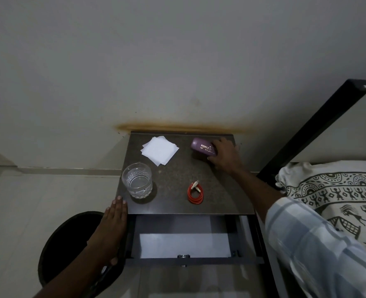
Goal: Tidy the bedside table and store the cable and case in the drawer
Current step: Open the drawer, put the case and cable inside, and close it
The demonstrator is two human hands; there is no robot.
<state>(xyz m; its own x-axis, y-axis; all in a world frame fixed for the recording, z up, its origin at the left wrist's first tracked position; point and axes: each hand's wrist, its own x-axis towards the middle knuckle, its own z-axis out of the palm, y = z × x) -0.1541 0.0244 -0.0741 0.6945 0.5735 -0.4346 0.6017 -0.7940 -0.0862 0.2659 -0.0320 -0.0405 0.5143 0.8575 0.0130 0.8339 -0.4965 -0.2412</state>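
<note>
The right hand (pixel 225 154) reaches to the table's (pixel 177 168) far right corner, its grip closing around the purple case (pixel 201 147), which lies on the top. The left hand (pixel 113 224) is flat and released against the table's left side. The red cable (pixel 195 193), coiled, lies near the front edge, beside a glass (pixel 137 182); white paper (pixel 159 150) lies behind. The drawer (pixel 184 239) below stands open.

Purple case (pixel 201 149), upper right of the table: pale lettering is showing "PRINCE O…", a smaller line under it starting "ROURK…", remainder being covered by the right hand (pixel 225 157). Nothing else is reading as text.
</note>
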